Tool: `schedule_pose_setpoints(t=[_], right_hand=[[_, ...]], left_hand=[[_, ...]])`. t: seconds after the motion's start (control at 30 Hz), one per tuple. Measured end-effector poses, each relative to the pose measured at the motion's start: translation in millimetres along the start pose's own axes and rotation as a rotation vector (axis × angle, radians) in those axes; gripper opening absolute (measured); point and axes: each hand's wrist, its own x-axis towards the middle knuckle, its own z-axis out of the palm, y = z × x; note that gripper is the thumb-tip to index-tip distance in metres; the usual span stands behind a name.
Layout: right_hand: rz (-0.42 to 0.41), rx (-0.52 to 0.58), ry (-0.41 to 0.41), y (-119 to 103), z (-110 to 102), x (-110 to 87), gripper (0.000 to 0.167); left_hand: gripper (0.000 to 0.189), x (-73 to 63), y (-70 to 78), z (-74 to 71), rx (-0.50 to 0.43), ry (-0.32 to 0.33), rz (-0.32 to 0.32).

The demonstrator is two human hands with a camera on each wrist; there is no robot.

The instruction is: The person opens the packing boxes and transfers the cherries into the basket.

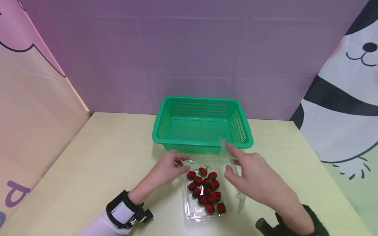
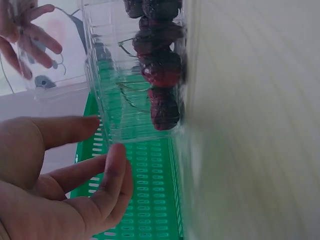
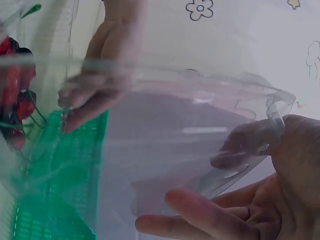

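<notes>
A clear plastic clamshell box [image 1: 232,186] lies on the table with its lid [image 3: 160,120] raised along the right side. Dark red cherries [image 1: 206,186], some with green stems, are piled inside the base. My left hand [image 1: 172,165] pinches the base's far left corner between thumb and fingers; in the left wrist view its fingertips [image 2: 116,152] meet the rim. On the other side, my right hand [image 1: 251,175] holds the lid's edge, the thumb showing through the plastic and the fingers [image 3: 192,205] on the near face in the right wrist view.
A green plastic basket [image 1: 203,143] with slotted walls stands just behind the box, nothing inside it. The pale wooden table [image 1: 118,147] ends at a purple backdrop [image 1: 189,49]. Printed cloths flank it, with a panda [image 1: 348,127] on the right.
</notes>
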Motion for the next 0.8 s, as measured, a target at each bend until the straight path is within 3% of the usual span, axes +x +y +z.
schedule_pose_setpoints(t=[0.2,0.6,0.8], right_hand=[[0.012,0.006,-0.007,4.5,-4.8,-1.9,0.058],[0.009,-0.033,0.002,20.8,-18.3,-12.8,0.052],[-0.039,-0.145,0.084,34.1,-22.3,-22.0,0.046]], left_hand=[[0.046,0.4,-1.6,0.2,-0.029,-0.026,-0.020],[0.041,2.1,-0.9,0.5,0.004,0.035,-0.040],[0.038,3.0,-0.4,0.0,0.041,0.044,-0.028]])
